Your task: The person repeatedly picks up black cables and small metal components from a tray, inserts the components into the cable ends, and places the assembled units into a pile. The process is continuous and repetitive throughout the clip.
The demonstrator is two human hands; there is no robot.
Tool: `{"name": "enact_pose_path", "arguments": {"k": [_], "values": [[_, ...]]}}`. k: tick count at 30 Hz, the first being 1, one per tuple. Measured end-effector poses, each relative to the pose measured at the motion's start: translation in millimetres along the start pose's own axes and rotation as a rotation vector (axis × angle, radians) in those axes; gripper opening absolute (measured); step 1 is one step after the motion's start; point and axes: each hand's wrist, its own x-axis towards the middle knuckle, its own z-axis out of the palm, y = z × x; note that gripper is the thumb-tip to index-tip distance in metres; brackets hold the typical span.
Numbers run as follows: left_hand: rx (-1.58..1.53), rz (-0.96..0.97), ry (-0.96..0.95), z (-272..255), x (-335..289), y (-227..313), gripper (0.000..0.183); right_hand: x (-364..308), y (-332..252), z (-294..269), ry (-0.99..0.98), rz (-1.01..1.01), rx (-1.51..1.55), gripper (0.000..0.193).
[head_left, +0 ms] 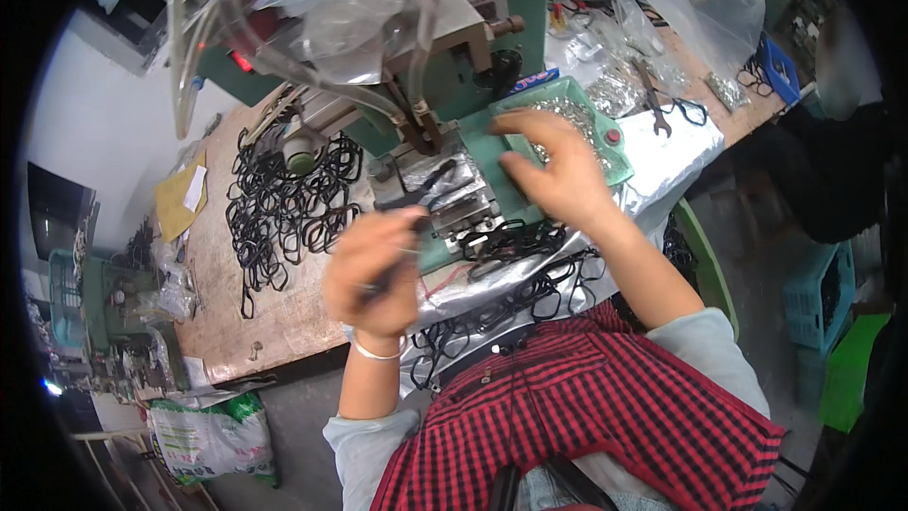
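My left hand (374, 270), blurred by motion, is closed around a dark, slim tool (407, 203) whose exact kind I cannot make out. The tool's thin end points over the metal fixture (459, 194) on the bed of a green bench machine (445, 85). On the fixture's other side, my right hand (558, 166) hovers with thumb and fingers apart and nothing visible between them. It is beside a green tray (619, 166) of small shiny metal parts (572, 118). Several black cord loops (511, 241) lie at the fixture's near edge.
A large heap of black loops (284, 199) covers the table left of the machine. More loops (549, 289) lie on silver sheeting (676, 156) near my lap. Clear tubes (284, 57) hang in front of the machine. A wrench (653, 99) and black-handled scissors (689, 112) lie at right.
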Motion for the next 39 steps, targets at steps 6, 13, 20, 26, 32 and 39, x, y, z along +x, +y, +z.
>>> {"name": "enact_pose_path", "arguments": {"k": [6,13,20,26,32,39], "values": [[0.325,0.437,-0.352,13,0,-12,0.018,-32,89,3,0.167,0.033,-0.526,0.019],[0.224,0.37,-0.299,21,-10,-19,0.027,-29,91,4,0.203,-0.002,-0.469,0.016],[0.535,0.145,-0.076,-15,-52,20,0.028,-18,85,16,0.147,-0.048,-0.617,0.024],[0.716,-0.087,0.383,-107,-15,29,0.014,-17,78,7,0.283,-0.04,-0.461,0.01],[1.069,-0.278,-0.276,-103,0,-68,0.011,-7,70,13,0.316,-0.05,-0.396,0.009],[1.348,-0.646,-0.498,-97,-91,-153,0.022,-46,69,-16,0.349,0.14,-0.244,0.009]]}}
